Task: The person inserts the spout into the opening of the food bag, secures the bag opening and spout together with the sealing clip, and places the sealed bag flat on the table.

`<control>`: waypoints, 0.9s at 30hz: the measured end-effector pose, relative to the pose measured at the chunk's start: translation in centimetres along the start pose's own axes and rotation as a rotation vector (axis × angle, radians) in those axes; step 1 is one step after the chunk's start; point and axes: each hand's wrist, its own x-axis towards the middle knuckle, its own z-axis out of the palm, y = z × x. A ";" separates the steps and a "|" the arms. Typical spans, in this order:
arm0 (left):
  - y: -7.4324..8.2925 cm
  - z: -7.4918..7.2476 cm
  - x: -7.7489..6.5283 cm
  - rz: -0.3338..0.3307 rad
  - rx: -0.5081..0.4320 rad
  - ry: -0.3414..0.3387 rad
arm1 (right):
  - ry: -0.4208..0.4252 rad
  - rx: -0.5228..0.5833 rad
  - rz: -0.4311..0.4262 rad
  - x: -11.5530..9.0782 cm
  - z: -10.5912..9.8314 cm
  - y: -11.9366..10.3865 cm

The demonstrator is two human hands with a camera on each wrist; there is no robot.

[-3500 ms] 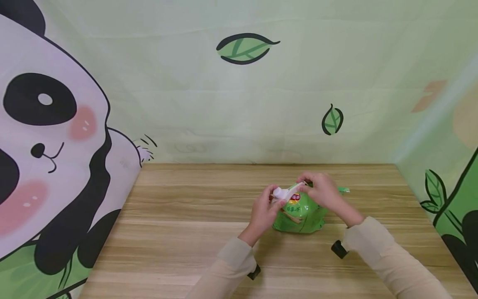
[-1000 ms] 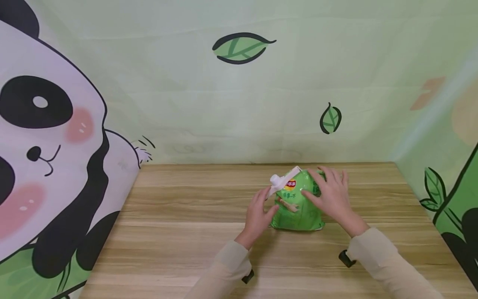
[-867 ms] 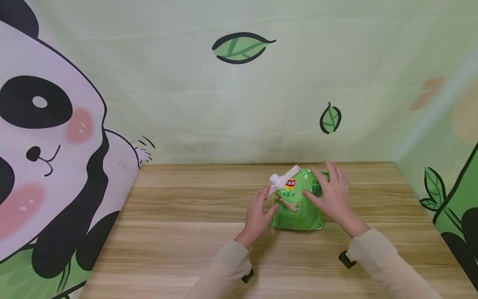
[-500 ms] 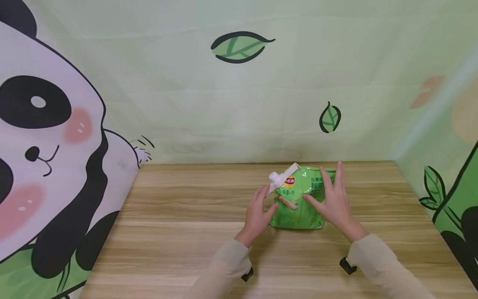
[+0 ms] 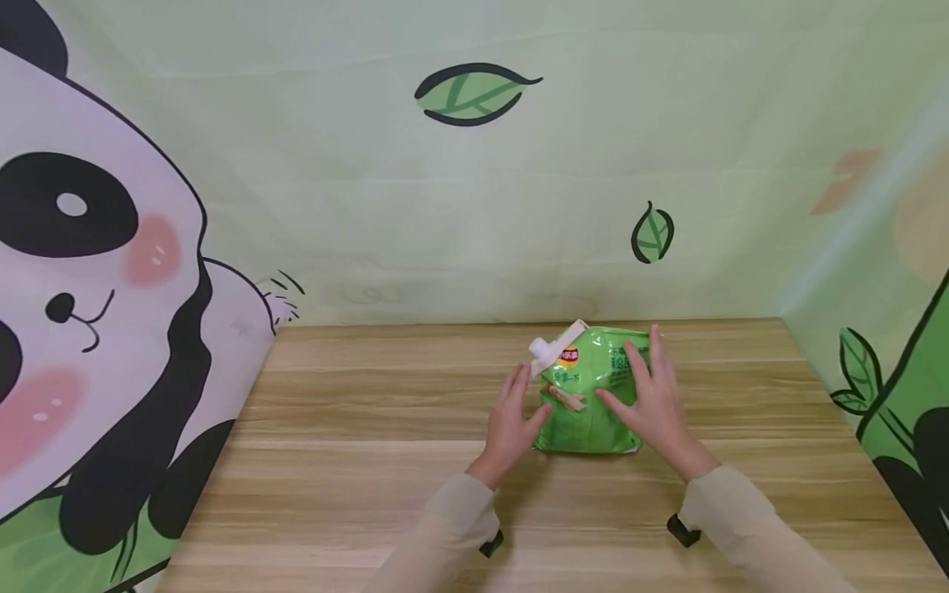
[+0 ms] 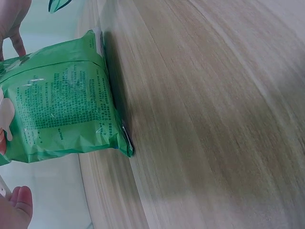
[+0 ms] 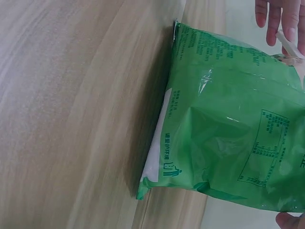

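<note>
A green snack bag stands upright on the table, its printed sides also in both wrist views. Slanting across its upper left corner is a white bag clip with a round capped spout. My left hand lies along the bag's left side, fingers extended, fingertips right at the clip's lower end. In the right wrist view those left fingers look straight beside the clip. On the other side, my right hand spreads its fingers against the bag's right part, thumb on the front.
The wooden table reaches back to a pale green cloth backdrop with a panda and leaves printed on it. Black wrist cameras hang under both sleeves.
Earlier both hands held the white clip. My right hand has since let go of it and moved to the bag's right side; the bag's top right part has unfolded upright.
</note>
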 end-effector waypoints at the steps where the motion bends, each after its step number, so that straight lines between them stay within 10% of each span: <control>1: 0.0 0.0 0.0 -0.007 -0.004 -0.006 | -0.002 -0.005 -0.003 0.0 0.1 0.0; 27: -1.0 -0.6 0.9 -0.065 0.052 -0.047 | -0.108 -0.043 0.053 1.2 1.6 -0.9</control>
